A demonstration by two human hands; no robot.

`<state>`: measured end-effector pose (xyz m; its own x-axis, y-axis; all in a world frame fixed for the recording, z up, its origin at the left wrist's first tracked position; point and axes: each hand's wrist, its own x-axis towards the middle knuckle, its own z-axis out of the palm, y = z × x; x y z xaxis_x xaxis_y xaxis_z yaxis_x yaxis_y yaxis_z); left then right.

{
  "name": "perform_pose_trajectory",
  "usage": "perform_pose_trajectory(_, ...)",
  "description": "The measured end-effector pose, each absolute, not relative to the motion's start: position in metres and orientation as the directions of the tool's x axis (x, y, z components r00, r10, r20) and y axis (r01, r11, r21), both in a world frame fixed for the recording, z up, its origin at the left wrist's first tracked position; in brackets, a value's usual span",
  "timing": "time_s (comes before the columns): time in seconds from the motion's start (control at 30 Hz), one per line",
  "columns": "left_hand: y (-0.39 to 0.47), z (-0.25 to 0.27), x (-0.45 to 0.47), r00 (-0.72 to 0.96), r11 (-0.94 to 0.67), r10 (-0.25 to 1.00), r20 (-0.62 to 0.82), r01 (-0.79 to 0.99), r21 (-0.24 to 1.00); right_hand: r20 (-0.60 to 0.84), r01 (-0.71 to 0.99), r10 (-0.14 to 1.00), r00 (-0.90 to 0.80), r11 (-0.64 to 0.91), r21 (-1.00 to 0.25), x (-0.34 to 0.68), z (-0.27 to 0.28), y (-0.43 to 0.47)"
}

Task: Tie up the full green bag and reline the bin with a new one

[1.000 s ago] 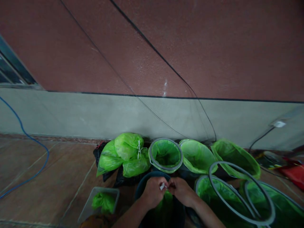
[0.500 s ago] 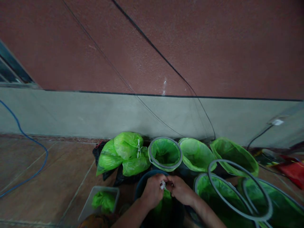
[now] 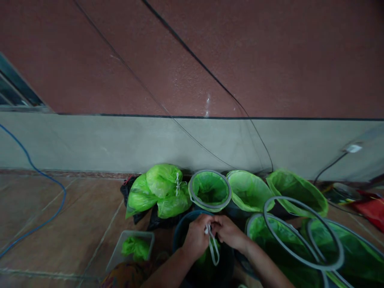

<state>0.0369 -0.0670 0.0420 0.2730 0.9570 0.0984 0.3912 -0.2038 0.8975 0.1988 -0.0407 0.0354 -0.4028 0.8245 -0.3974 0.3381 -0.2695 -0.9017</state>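
My left hand point(image 3: 196, 237) and my right hand point(image 3: 229, 233) meet over a dark blue bin point(image 3: 179, 230), fingers pinched together. Between them is a white drawstring point(image 3: 213, 250), its loop hanging down in front of the fingers. Below, inside the bin, part of a green plastic bag point(image 3: 204, 264) shows, mostly in shadow and behind my wrists. Both hands are closed on the drawstring; how the string runs between the fingertips is hidden.
Tied green bags point(image 3: 159, 192) lie against the wall on black bags. Bins lined with green bags point(image 3: 249, 192) stand behind and right. Loose grey rings point(image 3: 342, 256) rest over the right bins. A clear tub point(image 3: 115, 252) holds green plastic. A blue hose point(image 3: 61, 200) crosses the floor.
A white drawstring loop now hangs below my fingers, where before only a small white bunch showed. The green bag's gathered top is no longer visible just under my hands.
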Motion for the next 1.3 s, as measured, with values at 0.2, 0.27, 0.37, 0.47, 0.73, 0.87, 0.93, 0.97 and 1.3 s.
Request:
perform_pose_trajectory(0.2, -0.067, 0.043, 0.036, 0.201, -0.116, 0.979, 0.031, 0.428, 0.896, -0.424, 0.276, 0.793, -0.438, -0.331, -0.902, 0.198, 0.045, -0.04)
perform_pose_trajectory(0.27, -0.067, 0.042, 0.035, 0.182, -0.095, 0.983, 0.014, 0.444, 0.891, -0.448, 0.274, 0.791, -0.417, -0.361, -0.892, 0.199, 0.048, -0.041)
perform_pose_trajectory(0.37, -0.066, 0.043, 0.035, 0.174, -0.053, 0.984, -0.029, 0.448, 0.892, -0.485, 0.266, 0.785, -0.386, -0.409, -0.873, 0.2, 0.052, -0.043)
perform_pose_trajectory(0.47, -0.062, 0.045, 0.034, 0.173, 0.02, 0.98, -0.102, 0.42, 0.907, -0.51, 0.298, 0.78, -0.363, -0.421, -0.857, 0.199, 0.054, -0.043)
perform_pose_trajectory(0.73, -0.051, 0.027, 0.032, 0.219, 0.192, 0.943, -0.25, 0.255, 0.948, -0.394, 0.603, 0.855, -0.338, -0.124, -0.788, 0.198, 0.056, -0.047)
perform_pose_trajectory(0.87, -0.052, 0.018, 0.034, 0.177, 0.278, 0.933, -0.313, 0.194, 0.941, -0.253, 0.82, 0.894, -0.37, 0.186, -0.542, 0.197, 0.064, -0.052)
perform_pose_trajectory(0.93, -0.053, 0.018, 0.034, 0.179, 0.331, 0.918, -0.353, 0.142, 0.933, -0.255, 0.864, 0.882, -0.396, 0.263, -0.43, 0.196, 0.068, -0.054)
perform_pose_trajectory(0.97, -0.053, 0.019, 0.034, 0.178, 0.354, 0.913, -0.368, 0.107, 0.929, -0.258, 0.871, 0.877, -0.405, 0.285, -0.4, 0.195, 0.07, -0.054)
perform_pose_trajectory(1.3, -0.051, 0.03, 0.033, 0.137, 0.328, 0.933, -0.333, 0.062, 0.943, -0.323, 0.741, 0.858, -0.4, 0.094, -0.665, 0.202, 0.068, -0.043)
